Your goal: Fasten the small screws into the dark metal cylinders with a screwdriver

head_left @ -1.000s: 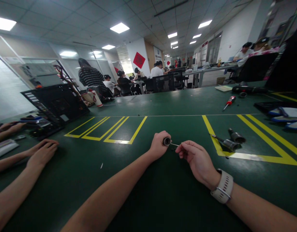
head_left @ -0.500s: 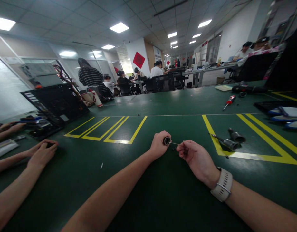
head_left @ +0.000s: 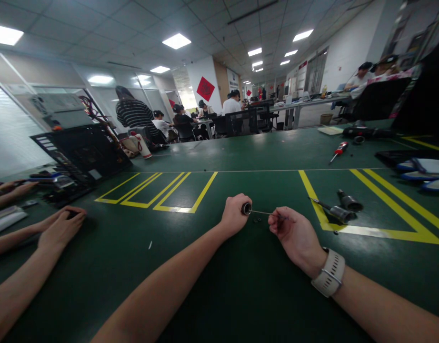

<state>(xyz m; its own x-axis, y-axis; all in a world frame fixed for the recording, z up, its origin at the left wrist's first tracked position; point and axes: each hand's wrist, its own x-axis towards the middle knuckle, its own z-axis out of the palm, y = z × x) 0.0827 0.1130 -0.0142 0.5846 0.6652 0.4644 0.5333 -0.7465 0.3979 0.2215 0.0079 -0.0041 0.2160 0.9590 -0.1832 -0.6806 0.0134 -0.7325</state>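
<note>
My left hand (head_left: pixel 236 213) is closed around a dark cylindrical part (head_left: pixel 246 208), whose round open end faces right. Most of that part is hidden in the fist. A thin metal rod (head_left: pixel 262 212) runs from the cylinder's mouth to my right hand (head_left: pixel 293 238), whose fingertips pinch it. I cannot tell how far inside the rod's tip lies. Several tiny dark pieces (head_left: pixel 257 220) rest on the green table (head_left: pixel 219 286) just below the rod. To the right lie two grey tapered cylindrical parts, one (head_left: pixel 343 214) in front and another (head_left: pixel 350 200) behind it.
Yellow tape (head_left: pixel 384 232) marks boxes on the tabletop. A red-handled screwdriver (head_left: pixel 339 151) lies farther back, with blue-and-white items (head_left: pixel 424 166) at far right. A co-worker's hands (head_left: pixel 58 228) hold a dark object at left, near a black panel-like frame (head_left: pixel 87 152).
My right hand has shifted slightly right, away from the left fist. More of the thin rod shows between the hands. My left hand and the cylinder have barely moved.
</note>
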